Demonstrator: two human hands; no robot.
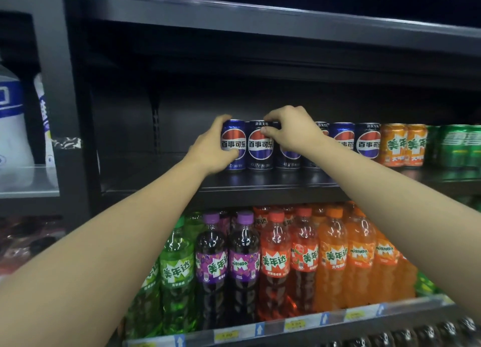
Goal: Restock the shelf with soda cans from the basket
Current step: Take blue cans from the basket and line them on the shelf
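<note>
A row of blue Pepsi cans stands on the dark middle shelf point(161, 182). My left hand point(212, 148) is wrapped round the leftmost blue can point(235, 141), thumb across its front. My right hand point(292, 130) pinches the top rim of the second blue can point(260, 146) right beside it, and partly hides a third can point(289, 159) behind it. The two held cans stand upright and touch each other. The basket is out of view.
More blue cans point(368, 141), orange cans point(402, 145) and green cans point(458, 145) continue to the right on the same shelf. Left of the held cans the shelf is bare. Below stand soda bottles point(276, 258) in green, purple, red and orange. White packages point(15, 128) sit on the left unit.
</note>
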